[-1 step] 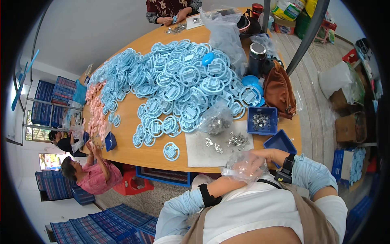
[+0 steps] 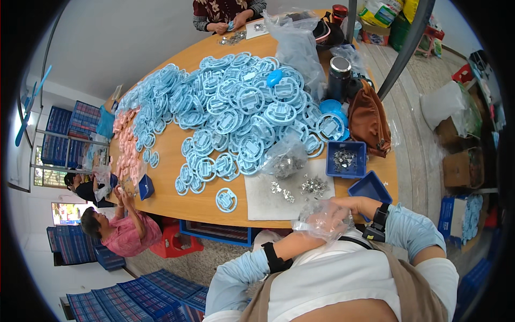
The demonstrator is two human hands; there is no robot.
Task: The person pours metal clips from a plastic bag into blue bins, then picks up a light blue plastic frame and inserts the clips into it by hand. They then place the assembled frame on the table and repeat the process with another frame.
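Close to my body, at the table's near edge, a crumpled clear plastic bag (image 2: 310, 219) lies over my hands. My left hand (image 2: 329, 225) shows only dimly through the plastic, and its fingers cannot be made out. From the right, my right hand (image 2: 347, 203) curls its fingers over the bag's upper side. Just beyond, small metal pieces (image 2: 314, 185) lie in loose heaps on a white mat (image 2: 260, 198). A second clear bag (image 2: 286, 158) with metal pieces inside rests on the mat's far edge.
A big heap of light-blue plastic rings (image 2: 236, 102) covers the table's middle, with pink pieces (image 2: 126, 147) at left. Blue trays (image 2: 346, 170) (image 2: 370, 189), a brown bag (image 2: 370, 121) and a dark flask (image 2: 338, 78) stand right. Other people sit at the left and far sides.
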